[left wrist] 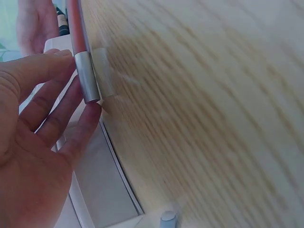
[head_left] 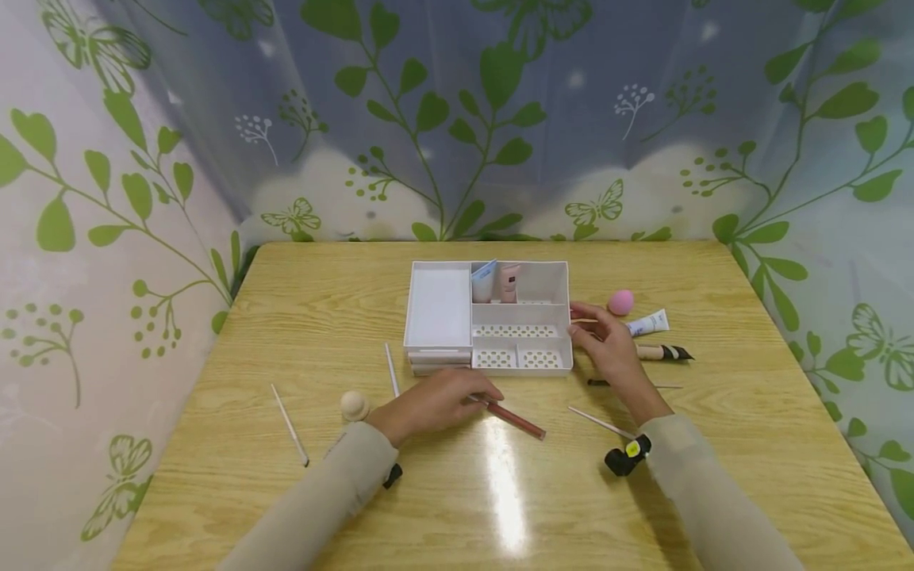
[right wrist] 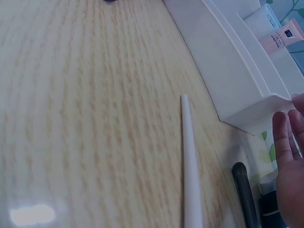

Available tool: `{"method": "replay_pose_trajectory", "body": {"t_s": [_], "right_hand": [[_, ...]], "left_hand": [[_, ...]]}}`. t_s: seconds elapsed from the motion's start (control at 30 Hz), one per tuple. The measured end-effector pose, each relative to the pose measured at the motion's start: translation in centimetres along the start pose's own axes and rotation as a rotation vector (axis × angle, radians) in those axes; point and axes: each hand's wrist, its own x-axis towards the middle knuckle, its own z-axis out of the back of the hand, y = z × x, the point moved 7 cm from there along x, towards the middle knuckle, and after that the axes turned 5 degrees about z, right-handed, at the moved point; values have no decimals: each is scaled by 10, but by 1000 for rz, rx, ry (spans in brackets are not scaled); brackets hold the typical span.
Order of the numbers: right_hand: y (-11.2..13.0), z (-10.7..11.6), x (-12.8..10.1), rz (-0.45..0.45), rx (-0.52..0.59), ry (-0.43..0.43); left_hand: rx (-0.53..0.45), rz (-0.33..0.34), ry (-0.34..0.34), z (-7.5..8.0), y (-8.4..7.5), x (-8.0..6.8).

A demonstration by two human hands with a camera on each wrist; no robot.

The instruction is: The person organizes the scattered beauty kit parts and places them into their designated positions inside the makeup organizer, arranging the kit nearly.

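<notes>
The left hand (head_left: pixel 435 403) hides the red-brown pencil's (head_left: pixel 516 418) silver end.

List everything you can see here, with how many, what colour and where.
organizer: 1, white, table centre
tubes: 2, blue-white and pink, organizer's back compartment
lip gloss: 1, red with silver cap, front of organizer, at left fingertips
white sticks: 3, two left of centre, one front right
puff: 1, cream, left of left hand
sponge: 1, pink, right of organizer
white tube: 1, right, below sponge
brush: 1, dark tip, right
dark pencil: 1, under right wrist
table: 1, light wood
left hand: touches lip gloss cap
right hand: beside organizer's right edge
</notes>
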Motion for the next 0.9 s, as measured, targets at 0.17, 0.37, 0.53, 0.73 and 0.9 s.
{"method": "replay_pose_trajectory", "body": {"t_s": [0.17,0.37,0.53,0.73,0.9], "right_hand": [[-1,0,0,-1,7,-4],[-1,-1,1,4,13,-9],[0,-1,1,9,16,-12],[0,-2,0,10,12,-14],[0,-1,0,3,5,-14]], "left_hand": [[44,0,-3,-4,1,0],[104,-17,0,-8,0,-1],[153,-40,0,-11,-1,-3],[224,-92,-11,-17,-5,-5],[239,-107,-26,-18,-8,-5]]}}
